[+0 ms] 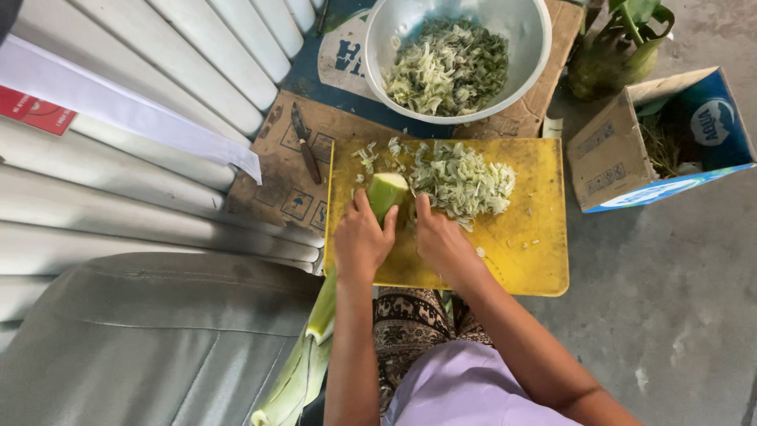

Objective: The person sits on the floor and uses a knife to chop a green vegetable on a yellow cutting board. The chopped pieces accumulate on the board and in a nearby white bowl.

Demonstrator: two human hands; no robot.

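My left hand [361, 241] grips a long pale green stalk [386, 192] whose cut end lies on a yellow cutting board [536, 260]. The stalk runs back past my wrist and off the board's near edge [315, 339]. My right hand [440, 241] sits just right of the cut end with its fingers curled; whatever it holds is hidden under the hand. A heap of chopped pale green shreds [461, 177] lies on the board beyond my right hand. A metal bowl [530, 47] farther back holds more shreds.
A small dark-handled knife [305, 146] lies on flattened cardboard [276, 185] left of the board. White corrugated sheeting [142, 95] fills the left side. An open blue and brown carton [615, 150] and a green plant piece [615, 55] sit on the concrete floor at right.
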